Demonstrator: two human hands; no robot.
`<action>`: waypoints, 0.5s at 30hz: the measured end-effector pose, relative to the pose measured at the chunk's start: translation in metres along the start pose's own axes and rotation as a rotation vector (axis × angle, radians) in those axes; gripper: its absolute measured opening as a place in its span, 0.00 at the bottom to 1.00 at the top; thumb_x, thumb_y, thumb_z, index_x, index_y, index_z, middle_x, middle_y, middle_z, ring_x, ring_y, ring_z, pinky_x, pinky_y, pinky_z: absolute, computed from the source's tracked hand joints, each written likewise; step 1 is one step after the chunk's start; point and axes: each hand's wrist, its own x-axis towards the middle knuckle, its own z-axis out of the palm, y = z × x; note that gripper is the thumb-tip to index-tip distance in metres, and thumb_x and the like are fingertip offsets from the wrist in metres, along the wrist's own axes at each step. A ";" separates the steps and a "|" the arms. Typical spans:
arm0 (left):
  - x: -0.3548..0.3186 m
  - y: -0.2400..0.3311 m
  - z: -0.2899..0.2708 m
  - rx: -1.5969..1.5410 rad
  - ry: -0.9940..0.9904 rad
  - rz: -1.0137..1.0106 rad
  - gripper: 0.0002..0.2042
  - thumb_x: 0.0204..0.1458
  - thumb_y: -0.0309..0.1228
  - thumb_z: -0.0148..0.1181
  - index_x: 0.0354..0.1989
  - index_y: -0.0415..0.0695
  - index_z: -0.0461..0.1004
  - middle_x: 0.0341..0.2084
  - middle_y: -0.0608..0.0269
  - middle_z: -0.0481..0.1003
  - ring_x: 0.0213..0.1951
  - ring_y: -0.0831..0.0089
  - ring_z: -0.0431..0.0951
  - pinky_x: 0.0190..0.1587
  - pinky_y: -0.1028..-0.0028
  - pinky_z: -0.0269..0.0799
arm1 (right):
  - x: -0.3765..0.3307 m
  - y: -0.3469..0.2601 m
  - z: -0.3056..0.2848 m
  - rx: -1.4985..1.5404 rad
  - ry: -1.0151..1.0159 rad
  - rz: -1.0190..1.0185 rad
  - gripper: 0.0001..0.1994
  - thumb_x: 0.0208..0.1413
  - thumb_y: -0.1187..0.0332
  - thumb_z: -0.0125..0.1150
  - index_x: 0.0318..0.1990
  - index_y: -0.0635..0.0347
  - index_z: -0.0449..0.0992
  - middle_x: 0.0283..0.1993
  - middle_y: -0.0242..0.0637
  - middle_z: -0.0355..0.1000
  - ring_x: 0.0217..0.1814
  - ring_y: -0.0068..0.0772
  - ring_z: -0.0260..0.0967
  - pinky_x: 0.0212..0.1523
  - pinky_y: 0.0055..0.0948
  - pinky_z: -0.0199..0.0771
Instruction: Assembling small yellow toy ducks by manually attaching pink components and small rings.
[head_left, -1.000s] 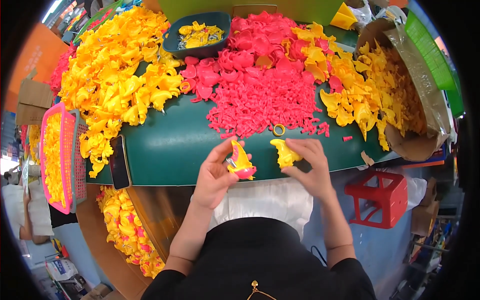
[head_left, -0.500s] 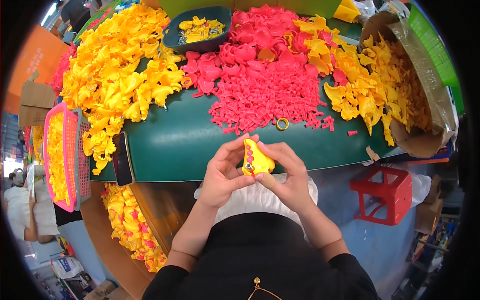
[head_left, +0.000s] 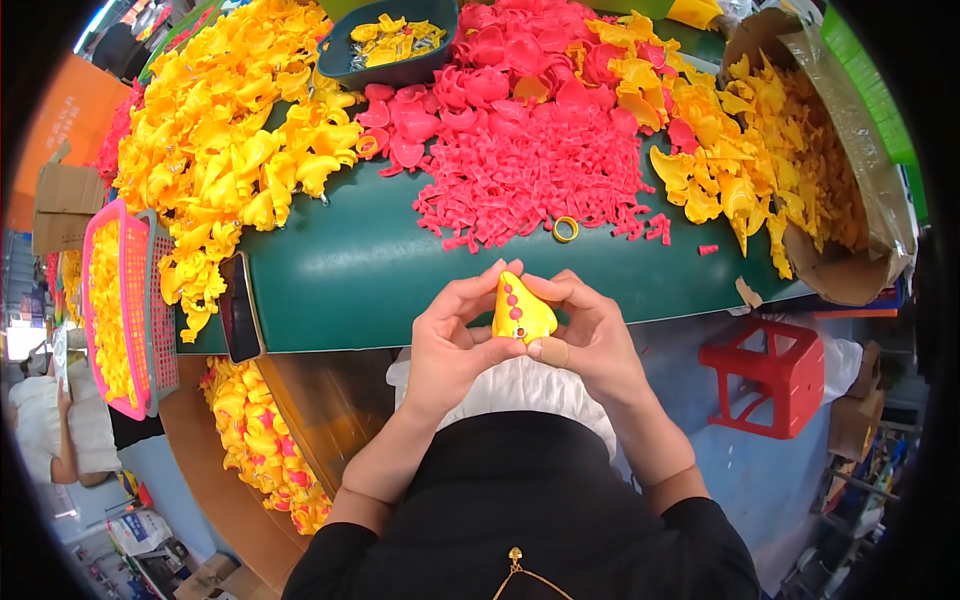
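Observation:
A small yellow plastic figure (head_left: 535, 314) with a row of red dots and a bit of metal at its lower edge is held in front of me, over the table's near edge. My left hand (head_left: 457, 340) grips it from the left, thumb along its bottom. From the other side my right hand (head_left: 588, 335) closes on it, with a tan bandage round the thumb. Beyond the hands spreads a heap of small pink pieces (head_left: 530, 185), with larger pink shells (head_left: 505, 75) behind. A yellow ring like a tape roll (head_left: 565, 229) lies near the heap.
Yellow plastic shells (head_left: 220, 130) pile up at left; more spill from a carton (head_left: 840, 270) at right. A dark bin (head_left: 400, 70) stands at the back. A phone (head_left: 240, 308) and pink basket (head_left: 125, 320) are at left, a box of yellow figures (head_left: 265, 440) below, a red stool (head_left: 765, 375) at right.
The yellow figure has turned in my fingers, so its dotted side faces up more squarely. Both hands still hold it and have shifted slightly to the right.

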 end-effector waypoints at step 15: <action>0.000 0.002 -0.008 -0.016 0.073 0.070 0.31 0.42 0.20 0.72 0.57 0.39 0.64 0.52 0.56 0.66 0.55 0.70 0.69 0.50 0.72 0.77 | 0.002 0.009 0.010 -0.711 0.034 -0.498 0.30 0.43 0.71 0.75 0.56 0.61 0.71 0.56 0.44 0.69 0.57 0.39 0.70 0.52 0.34 0.75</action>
